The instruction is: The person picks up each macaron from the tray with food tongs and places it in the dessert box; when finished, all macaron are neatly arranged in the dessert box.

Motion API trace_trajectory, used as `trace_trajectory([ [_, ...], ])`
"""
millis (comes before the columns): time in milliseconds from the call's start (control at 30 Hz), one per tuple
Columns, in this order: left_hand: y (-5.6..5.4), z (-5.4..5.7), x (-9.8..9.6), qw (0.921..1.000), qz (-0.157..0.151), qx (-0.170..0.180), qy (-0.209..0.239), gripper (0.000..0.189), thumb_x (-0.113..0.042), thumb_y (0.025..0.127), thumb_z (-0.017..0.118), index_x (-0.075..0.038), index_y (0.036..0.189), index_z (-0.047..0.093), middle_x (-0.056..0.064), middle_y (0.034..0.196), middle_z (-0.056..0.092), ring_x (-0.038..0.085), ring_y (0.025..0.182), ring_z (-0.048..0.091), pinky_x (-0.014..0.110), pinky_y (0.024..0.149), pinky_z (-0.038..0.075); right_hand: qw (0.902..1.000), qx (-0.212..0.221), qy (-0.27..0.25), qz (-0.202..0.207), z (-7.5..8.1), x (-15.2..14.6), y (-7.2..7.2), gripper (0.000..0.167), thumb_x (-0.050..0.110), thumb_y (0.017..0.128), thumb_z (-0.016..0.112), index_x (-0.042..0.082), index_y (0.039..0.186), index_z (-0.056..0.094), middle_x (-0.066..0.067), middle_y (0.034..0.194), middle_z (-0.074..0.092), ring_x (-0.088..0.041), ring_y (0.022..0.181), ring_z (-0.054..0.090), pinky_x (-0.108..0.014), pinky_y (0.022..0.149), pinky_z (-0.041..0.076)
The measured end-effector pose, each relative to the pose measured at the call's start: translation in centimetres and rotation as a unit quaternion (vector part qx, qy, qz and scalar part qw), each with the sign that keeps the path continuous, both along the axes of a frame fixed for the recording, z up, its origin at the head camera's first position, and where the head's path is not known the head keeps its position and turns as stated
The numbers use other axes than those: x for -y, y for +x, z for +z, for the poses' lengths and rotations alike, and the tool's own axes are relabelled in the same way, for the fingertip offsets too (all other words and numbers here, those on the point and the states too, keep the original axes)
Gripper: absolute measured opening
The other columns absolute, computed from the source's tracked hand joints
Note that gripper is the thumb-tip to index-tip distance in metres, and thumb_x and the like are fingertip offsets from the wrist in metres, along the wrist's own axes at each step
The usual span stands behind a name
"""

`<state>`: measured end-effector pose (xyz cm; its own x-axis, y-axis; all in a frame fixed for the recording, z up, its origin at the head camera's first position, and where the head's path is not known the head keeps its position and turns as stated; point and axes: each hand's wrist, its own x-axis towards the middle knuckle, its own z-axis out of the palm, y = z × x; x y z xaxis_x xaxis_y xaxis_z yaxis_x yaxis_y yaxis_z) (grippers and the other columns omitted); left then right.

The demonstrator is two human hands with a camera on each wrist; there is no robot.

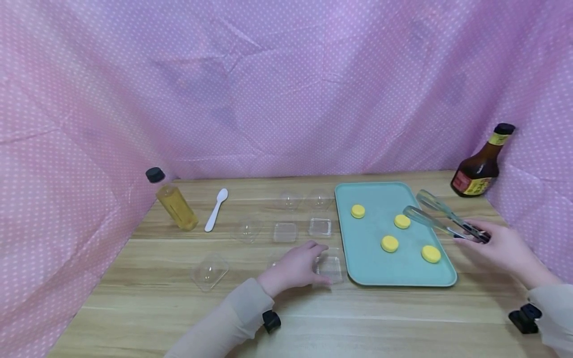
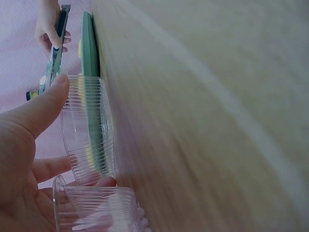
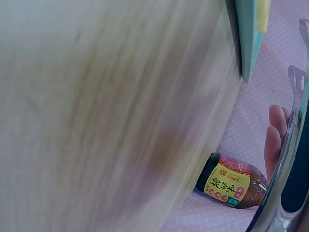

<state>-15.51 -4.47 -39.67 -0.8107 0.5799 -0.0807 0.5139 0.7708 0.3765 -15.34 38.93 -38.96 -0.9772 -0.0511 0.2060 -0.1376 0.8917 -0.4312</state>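
Note:
My left hand [image 1: 295, 268] holds a small clear plastic box [image 1: 330, 269] beside the tray's left edge. In the left wrist view the thumb is at one edge of that ribbed box [image 2: 87, 125] and fingers are at the opposite side; a second clear box [image 2: 96, 205] is close below. My right hand [image 1: 497, 246] grips tongs [image 1: 430, 200] with clear tips, spread apart above the tray's right side. On the green tray [image 1: 367, 268] lie several yellow round pieces [image 1: 389, 243]. The tong tips are near one yellow piece [image 1: 402, 222], with nothing seen between them.
Other clear boxes [image 1: 285, 232] and domed clear pieces [image 1: 210, 272] lie left of the tray. A white spoon [image 1: 217, 210] and an oil bottle [image 1: 177, 205] are farther left. A dark sauce bottle [image 1: 480, 169] stands back right, before a pink dotted cloth [image 1: 286, 99].

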Motion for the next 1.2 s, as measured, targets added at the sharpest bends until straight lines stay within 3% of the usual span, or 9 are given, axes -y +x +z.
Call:
trace_trajectory([
  [167,0.0,0.0,0.0,1.0000,-0.001,-0.001,0.000,0.083,-0.050,0.072,0.076,-0.010,0.138,0.047,0.004,0.129,0.055,0.016,0.111,0.057,0.030,0.099,0.047,0.9999,-0.004,0.006,0.008,0.5,0.5,0.1,0.053,0.032,0.081,0.075,-0.002,0.120,0.060,-0.007,0.080,0.062,0.000,0.061,0.040,-0.021,0.052,0.036],
  [367,-0.1,-0.1,0.0,1.0000,-0.002,0.000,0.001,0.083,-0.050,0.073,0.076,-0.009,0.138,0.046,0.005,0.130,0.055,0.018,0.114,0.057,0.031,0.100,0.046,0.9973,-0.051,0.024,0.047,0.9,1.1,0.5,0.050,0.026,0.074,0.081,0.000,0.114,0.063,0.002,0.072,0.061,0.006,0.062,0.042,-0.020,0.052,0.037],
  [533,-0.1,-0.1,0.0,1.0000,-0.005,-0.005,-0.001,0.082,-0.050,0.073,0.075,-0.009,0.138,0.047,0.005,0.129,0.055,0.017,0.112,0.057,0.030,0.099,0.047,0.9943,-0.067,0.043,0.071,1.2,1.6,0.6,0.051,0.026,0.071,0.083,0.004,0.113,0.064,0.010,0.070,0.059,0.008,0.064,0.045,-0.019,0.052,0.039],
  [900,0.0,0.0,-0.1,0.9999,-0.007,-0.008,0.003,0.082,-0.050,0.072,0.076,-0.009,0.137,0.048,0.004,0.123,0.058,0.013,0.103,0.058,0.028,0.095,0.049,0.9797,-0.133,0.053,0.140,0.6,2.5,0.7,0.054,0.012,0.059,0.088,0.006,0.107,0.065,0.009,0.074,0.065,0.008,0.067,0.053,-0.009,0.058,0.040],
  [1200,-0.1,0.0,0.0,0.9999,-0.005,-0.007,0.007,0.082,-0.050,0.071,0.077,-0.008,0.136,0.048,0.007,0.129,0.055,0.020,0.115,0.056,0.031,0.100,0.046,0.9770,-0.135,0.066,0.151,0.8,2.8,0.8,0.056,0.014,0.057,0.089,0.006,0.108,0.065,0.002,0.081,0.068,0.008,0.069,0.052,-0.014,0.056,0.043],
])
